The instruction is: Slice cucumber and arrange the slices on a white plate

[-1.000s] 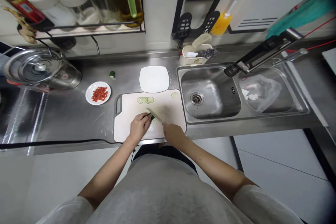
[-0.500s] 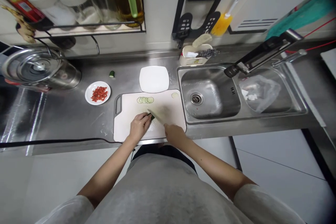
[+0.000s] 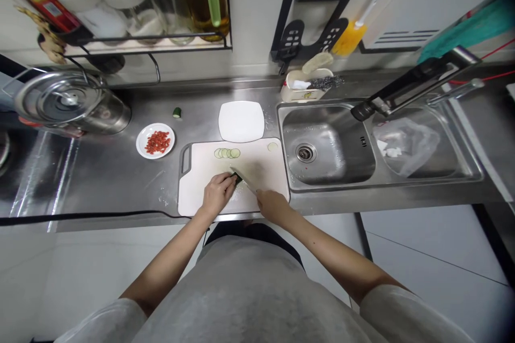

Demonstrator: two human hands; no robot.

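My left hand (image 3: pixel 218 193) is closed around a dark green piece of cucumber (image 3: pixel 237 176), pressing it on the white cutting board (image 3: pixel 201 187); most of the piece is hidden under the fingers. My right hand (image 3: pixel 273 207) grips a kitchen knife (image 3: pixel 246 179), its blade lying slantwise at the cucumber's right end. Behind the hands, several thin cucumber slices (image 3: pixel 227 153) overlap in a short row. One single slice (image 3: pixel 272 147) rests by the board's far right corner.
A white square plate (image 3: pixel 241 121) stands behind the board. Left of it are a cucumber end (image 3: pixel 177 112), a small plate with chopped red pieces (image 3: pixel 158 142) and a steel pot (image 3: pixel 72 104). On the right lies a double sink (image 3: pixel 325 144) with a faucet (image 3: pixel 414 83) over it.
The whole view has shifted slightly, so the counter appears farther right. Both hands keep their holds on the cucumber and the knife, with little visible movement.
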